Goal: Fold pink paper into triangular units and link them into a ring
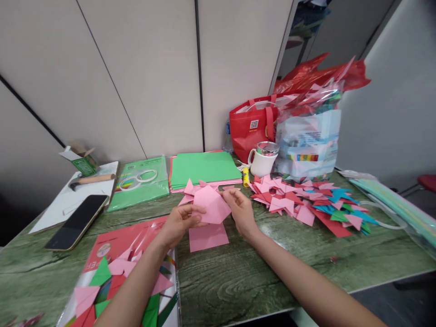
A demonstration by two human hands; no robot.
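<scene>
A folded sheet of pink paper [211, 204] is held up between my two hands, above the table. My left hand [182, 222] pinches its lower left edge between thumb and fingers. At its upper right corner, the fingertips of my right hand [239, 209] are closed on the paper. Beneath it a pink paper square [209, 238] lies flat on the table. Just behind the held sheet are some folded pink pieces [188, 188], partly hidden by it.
Folded paper pieces [286, 197] are heaped at right, more on a red paper packet [129, 236] at left. Behind stand a green paper stack [206, 168], glue stick [245, 176], white mug [264, 160] and red bag [250, 122]. A phone [77, 221] and hammer [91, 180] lie left.
</scene>
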